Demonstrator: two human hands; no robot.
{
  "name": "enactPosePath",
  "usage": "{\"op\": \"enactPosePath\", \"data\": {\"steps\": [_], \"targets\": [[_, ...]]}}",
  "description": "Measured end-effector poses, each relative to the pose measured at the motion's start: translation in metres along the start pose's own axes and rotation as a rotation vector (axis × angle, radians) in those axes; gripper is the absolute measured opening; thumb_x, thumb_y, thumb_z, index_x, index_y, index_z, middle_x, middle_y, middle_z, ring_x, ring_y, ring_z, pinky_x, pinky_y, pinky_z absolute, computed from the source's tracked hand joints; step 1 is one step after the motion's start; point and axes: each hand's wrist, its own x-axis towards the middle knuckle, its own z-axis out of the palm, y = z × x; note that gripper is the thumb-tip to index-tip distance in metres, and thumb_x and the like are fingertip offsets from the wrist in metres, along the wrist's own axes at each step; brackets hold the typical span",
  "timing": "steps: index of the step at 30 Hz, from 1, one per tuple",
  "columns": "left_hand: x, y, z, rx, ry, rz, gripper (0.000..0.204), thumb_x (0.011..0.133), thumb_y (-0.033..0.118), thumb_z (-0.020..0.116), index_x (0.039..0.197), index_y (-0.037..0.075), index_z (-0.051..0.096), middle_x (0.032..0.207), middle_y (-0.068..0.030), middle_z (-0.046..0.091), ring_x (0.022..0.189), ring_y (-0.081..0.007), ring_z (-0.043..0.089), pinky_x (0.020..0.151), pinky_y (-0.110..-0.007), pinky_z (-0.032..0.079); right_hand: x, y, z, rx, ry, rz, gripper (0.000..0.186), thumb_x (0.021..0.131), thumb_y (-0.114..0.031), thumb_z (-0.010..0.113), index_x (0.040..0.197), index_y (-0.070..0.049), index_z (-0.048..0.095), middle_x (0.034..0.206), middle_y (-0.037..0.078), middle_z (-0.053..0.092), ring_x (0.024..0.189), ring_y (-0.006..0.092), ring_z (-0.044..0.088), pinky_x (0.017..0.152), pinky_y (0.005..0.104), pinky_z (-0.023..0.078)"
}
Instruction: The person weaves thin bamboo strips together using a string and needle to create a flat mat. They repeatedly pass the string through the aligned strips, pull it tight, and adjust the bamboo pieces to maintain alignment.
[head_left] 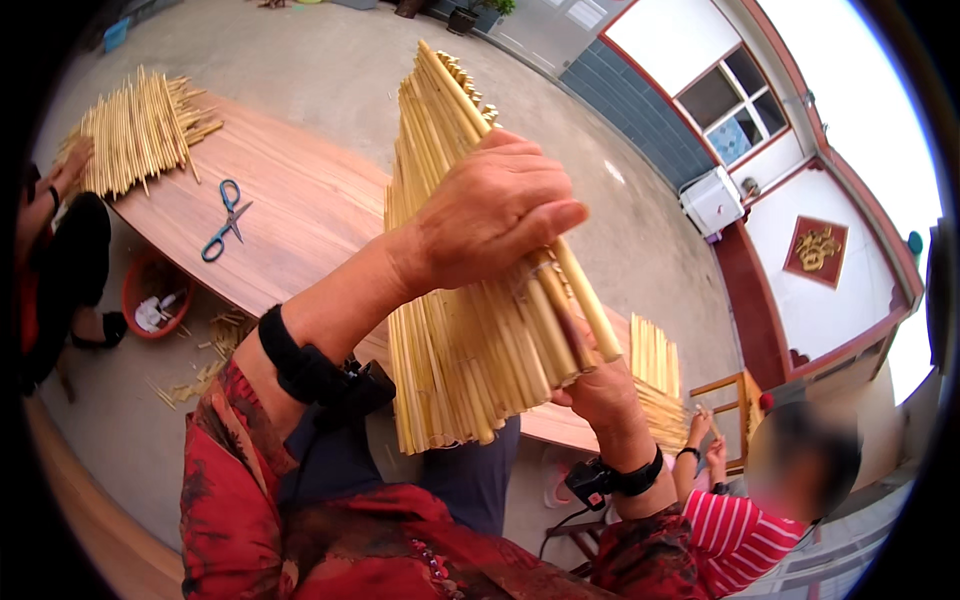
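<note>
I hold up a thick mat of pale yellow reed sticks (pixel 450 350) at a slant over the table. My left hand (pixel 500 200) is closed round its upper part, thumb pressed on the outer sticks. My right hand (pixel 600 390) grips it at the lower right, partly hidden behind the sticks. Green-handled scissors (pixel 227 220) lie apart on the wooden table (pixel 260 160), left of the mat.
Reed piles sit left (pixel 140 135) and right (pixel 655 370) on the table. A co-worker (pixel 55 250) sits left; another, in a striped shirt (pixel 740 540), handles reeds at right. A red basin (pixel 150 320) and scraps (pixel 210 370) lie on the floor left.
</note>
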Motion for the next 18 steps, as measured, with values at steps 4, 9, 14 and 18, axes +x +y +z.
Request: {"op": "enactPosePath", "data": {"steps": [4, 9, 14, 18], "targets": [[-0.011, 0.002, -0.037, -0.116, 0.039, -0.08, 0.036, 0.1, 0.021, 0.041, 0.068, 0.007, 0.046, 0.065, -0.0055, 0.046, 0.064, -0.0222, 0.046, 0.079, -0.035, 0.038, -0.003, -0.004, 0.006, 0.074, -0.139, 0.239, 0.022, 0.102, -0.026, 0.053, 0.102, -0.006, 0.061, 0.064, -0.004, 0.05, 0.05, 0.001, 0.038, 0.045, 0.0156, 0.027], [-0.022, 0.005, -0.055, -0.121, 0.036, -0.079, 0.048, 0.105, 0.036, 0.035, 0.069, 0.007, 0.05, 0.066, -0.0049, 0.05, 0.065, -0.0189, 0.046, 0.083, -0.036, 0.036, -0.013, -0.007, 0.005, 0.164, -0.199, 0.052, 0.016, 0.095, -0.017, 0.064, 0.101, -0.002, 0.066, 0.071, -0.005, 0.054, 0.066, 0.0005, 0.045, 0.057, 0.0165, 0.035], [-0.021, 0.014, -0.061, -0.036, -0.042, -0.094, 0.048, 0.103, 0.037, 0.036, 0.068, 0.008, 0.051, 0.067, -0.0055, 0.051, 0.066, -0.0205, 0.047, 0.083, -0.036, 0.036, -0.013, -0.011, -0.013, 0.277, -0.139, -0.18, 0.011, 0.092, -0.01, 0.066, 0.087, 0.0, 0.066, 0.072, 0.0, 0.059, 0.074, 0.0073, 0.056, 0.063, 0.0218, 0.042], [0.002, 0.032, -0.046, 0.078, -0.3, -0.118, 0.036, 0.098, 0.028, 0.046, 0.07, 0.008, 0.056, 0.073, -0.0044, 0.058, 0.072, -0.0227, 0.051, 0.082, -0.036, 0.036, 0.035, -0.001, -0.012, 0.701, -0.052, -0.553, 0.017, 0.103, -0.021, 0.051, 0.101, -0.006, 0.058, 0.1, 0.008, 0.061, 0.095, 0.0255, 0.066, 0.074, 0.0339, 0.054]]}}
